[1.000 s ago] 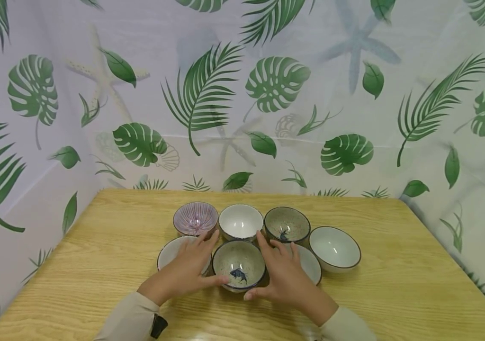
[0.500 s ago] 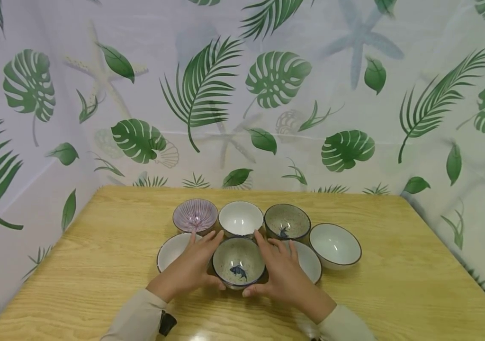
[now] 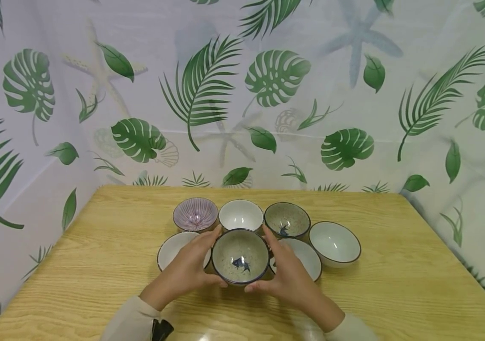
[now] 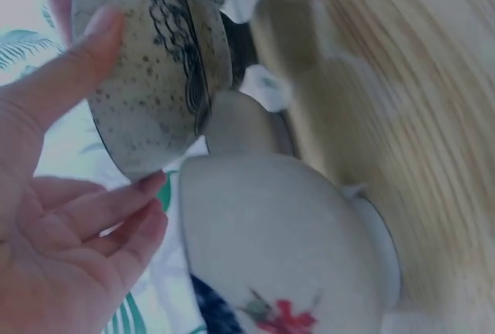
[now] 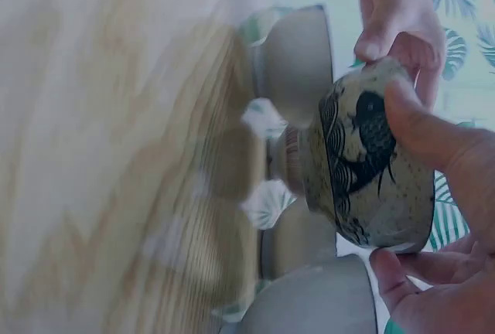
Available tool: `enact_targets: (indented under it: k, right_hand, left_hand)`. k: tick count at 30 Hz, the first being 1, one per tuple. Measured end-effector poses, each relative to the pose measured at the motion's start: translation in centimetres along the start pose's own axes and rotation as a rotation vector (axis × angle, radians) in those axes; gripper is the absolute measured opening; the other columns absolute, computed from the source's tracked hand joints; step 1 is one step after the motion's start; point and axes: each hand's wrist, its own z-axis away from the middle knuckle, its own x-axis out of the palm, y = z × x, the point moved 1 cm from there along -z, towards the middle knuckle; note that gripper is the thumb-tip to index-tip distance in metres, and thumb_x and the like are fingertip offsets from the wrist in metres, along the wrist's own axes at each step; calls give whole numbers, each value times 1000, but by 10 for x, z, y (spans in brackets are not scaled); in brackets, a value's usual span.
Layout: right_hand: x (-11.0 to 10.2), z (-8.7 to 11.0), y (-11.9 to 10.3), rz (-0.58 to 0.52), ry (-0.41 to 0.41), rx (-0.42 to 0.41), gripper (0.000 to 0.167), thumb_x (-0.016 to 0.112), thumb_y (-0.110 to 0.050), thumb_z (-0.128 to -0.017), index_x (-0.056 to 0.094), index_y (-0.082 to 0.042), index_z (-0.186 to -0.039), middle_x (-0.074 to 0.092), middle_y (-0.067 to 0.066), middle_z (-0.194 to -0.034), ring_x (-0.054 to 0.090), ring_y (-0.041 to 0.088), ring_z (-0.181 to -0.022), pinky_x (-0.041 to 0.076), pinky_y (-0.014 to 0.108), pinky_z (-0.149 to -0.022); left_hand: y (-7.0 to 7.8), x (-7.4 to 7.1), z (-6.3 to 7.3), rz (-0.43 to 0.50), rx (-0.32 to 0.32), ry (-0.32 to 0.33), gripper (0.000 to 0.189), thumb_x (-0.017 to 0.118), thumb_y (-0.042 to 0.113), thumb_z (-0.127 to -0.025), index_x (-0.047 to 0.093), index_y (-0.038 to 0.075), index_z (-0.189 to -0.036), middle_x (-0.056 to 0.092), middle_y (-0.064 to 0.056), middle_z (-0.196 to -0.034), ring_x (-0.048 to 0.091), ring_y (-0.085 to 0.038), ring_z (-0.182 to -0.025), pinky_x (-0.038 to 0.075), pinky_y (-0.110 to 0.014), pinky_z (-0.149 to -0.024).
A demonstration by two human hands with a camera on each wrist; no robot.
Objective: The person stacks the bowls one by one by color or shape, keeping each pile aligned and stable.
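Observation:
Both my hands hold a speckled grey-beige bowl (image 3: 240, 246) with a dark blue rim and a blue fish painted inside. My left hand (image 3: 187, 269) grips its left side and my right hand (image 3: 290, 272) its right side, thumbs at the near side and fingers reaching round the far side. In the right wrist view the bowl's outer wall (image 5: 371, 156) shows a dark fish, and its foot is above the tabletop. White bowls stand close by, one behind my left hand (image 3: 173, 249) and one beside my right fingers (image 3: 305, 259).
Behind stand a purple-striped bowl (image 3: 195, 214), a white bowl (image 3: 241, 214) and another speckled fish bowl (image 3: 287, 218). A further white bowl (image 3: 335, 242) is at the right. All rest on a wooden table (image 3: 396, 265) before a leaf-print cloth (image 3: 225, 94).
My hands have closed in on the speckled bowl from both sides and grip it. The bowl has risen off the table and looks slightly larger and higher in the head view.

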Motion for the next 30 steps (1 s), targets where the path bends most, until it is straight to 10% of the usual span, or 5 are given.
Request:
enact_targets:
  k: [11, 30]
  right_hand:
    - [-3, 22, -8, -293, -11, 210, 115, 93, -25, -53, 32, -6, -149, 42, 16, -136, 58, 23, -101, 54, 27, -86]
    - [4, 46, -15, -297, -131, 191, 106, 92, -33, -56, 40, 2, -142, 41, 18, -119, 56, 11, -80, 54, 19, -67]
  left_hand:
    - [19, 7, 17, 379, -94, 37, 108, 91, 9, -58, 31, -5, -147, 42, -18, -139, 46, -36, -126, 52, -35, -92]
    - [12, 25, 44, 534, -195, -51, 98, 94, 12, -53, 44, -6, -135, 52, -22, -130, 49, -40, -122, 55, -27, -85]
